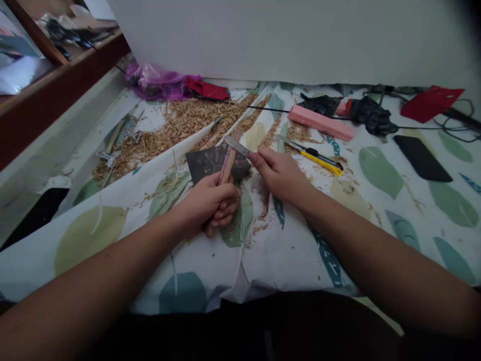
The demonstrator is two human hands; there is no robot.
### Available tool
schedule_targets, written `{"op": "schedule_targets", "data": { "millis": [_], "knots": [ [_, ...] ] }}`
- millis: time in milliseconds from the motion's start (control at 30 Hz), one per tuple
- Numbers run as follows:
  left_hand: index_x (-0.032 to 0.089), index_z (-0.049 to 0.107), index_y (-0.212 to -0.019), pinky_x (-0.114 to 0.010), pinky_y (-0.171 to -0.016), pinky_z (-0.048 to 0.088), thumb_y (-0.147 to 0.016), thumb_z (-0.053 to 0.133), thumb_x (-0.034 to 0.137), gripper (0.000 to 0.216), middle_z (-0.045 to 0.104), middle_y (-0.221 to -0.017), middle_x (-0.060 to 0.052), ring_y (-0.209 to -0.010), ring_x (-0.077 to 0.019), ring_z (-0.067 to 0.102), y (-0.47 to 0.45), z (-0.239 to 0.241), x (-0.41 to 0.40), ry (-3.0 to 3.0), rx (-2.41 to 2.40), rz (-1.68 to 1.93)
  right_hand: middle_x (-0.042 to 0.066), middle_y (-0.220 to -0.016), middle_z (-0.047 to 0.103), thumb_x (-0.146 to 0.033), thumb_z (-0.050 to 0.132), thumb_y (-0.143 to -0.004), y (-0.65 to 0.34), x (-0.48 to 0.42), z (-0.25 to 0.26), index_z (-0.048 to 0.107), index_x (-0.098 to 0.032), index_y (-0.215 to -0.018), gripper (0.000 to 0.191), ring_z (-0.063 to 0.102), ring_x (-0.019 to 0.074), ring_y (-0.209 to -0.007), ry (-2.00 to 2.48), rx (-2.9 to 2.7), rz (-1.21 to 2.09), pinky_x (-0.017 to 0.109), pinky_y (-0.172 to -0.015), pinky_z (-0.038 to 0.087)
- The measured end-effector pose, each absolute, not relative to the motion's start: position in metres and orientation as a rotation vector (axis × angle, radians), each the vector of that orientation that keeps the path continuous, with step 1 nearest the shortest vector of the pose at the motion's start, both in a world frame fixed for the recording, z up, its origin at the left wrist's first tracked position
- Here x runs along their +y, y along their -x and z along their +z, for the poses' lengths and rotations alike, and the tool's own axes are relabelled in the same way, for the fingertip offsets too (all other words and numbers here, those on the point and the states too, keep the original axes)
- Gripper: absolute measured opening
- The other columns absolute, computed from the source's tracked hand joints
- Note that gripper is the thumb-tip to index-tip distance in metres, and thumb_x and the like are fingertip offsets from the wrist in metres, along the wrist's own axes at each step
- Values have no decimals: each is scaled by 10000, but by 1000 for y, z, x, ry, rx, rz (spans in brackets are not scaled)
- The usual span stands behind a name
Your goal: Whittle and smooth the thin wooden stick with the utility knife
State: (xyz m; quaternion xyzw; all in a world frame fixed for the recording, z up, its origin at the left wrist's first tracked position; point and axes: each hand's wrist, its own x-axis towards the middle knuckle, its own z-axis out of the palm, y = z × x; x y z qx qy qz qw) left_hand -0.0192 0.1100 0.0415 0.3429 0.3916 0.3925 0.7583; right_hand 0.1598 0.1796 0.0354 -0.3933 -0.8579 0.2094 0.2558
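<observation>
My left hand (217, 201) is wrapped round a wooden stick (228, 163), which slants up and away from me. The stick's lower end pokes out below my fist. In my right hand (276, 172) a flat grey metal file (238, 146) with a rounded tip is pinched, its handle end hidden in the fingers. The file lies across the stick near its upper end and appears to touch it. Beneath both is a dark flat sheet (205, 163) with small wood bits on it.
Wood shavings (195, 118) are heaped behind on the leaf-patterned cloth (259, 265). A yellow utility knife (319, 161), a pink box (320, 122) and a black phone (423, 158) lie to the right. Purple plastic (160, 82) sits by the white wall, and metal tools (108, 156) lie left.
</observation>
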Motion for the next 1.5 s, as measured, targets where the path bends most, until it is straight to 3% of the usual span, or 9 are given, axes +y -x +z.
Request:
{"op": "schedule_targets", "data": {
  "millis": [700,1267,1500],
  "knots": [
    [245,361,-743,-129,-249,290,-832,593,125,276,414,-412,123,-288,-57,269,21,41,106,-711,851,835,-33,-620,486,-490,396,-1016,-162,170,33,479,-191,-694,447,450,116,-594,1080,-2290,680,262,-580,254],
    [221,423,-768,-142,-245,299,-856,591,171,196,420,-398,115,-249,-56,290,24,34,101,-662,812,780,-30,-629,501,-447,425,-1012,-159,163,40,522,-192,-734,389,464,113,-597,975,-2393,840,251,-578,251],
    [252,345,-772,-123,-242,279,-845,621,168,298,419,-423,133,-274,-50,247,26,41,101,-679,765,833,-31,-633,493,-481,397,-1017,-157,166,42,481,-199,-713,424,466,118,-612,1030,-2272,874,245,-590,272]
  ]
}}
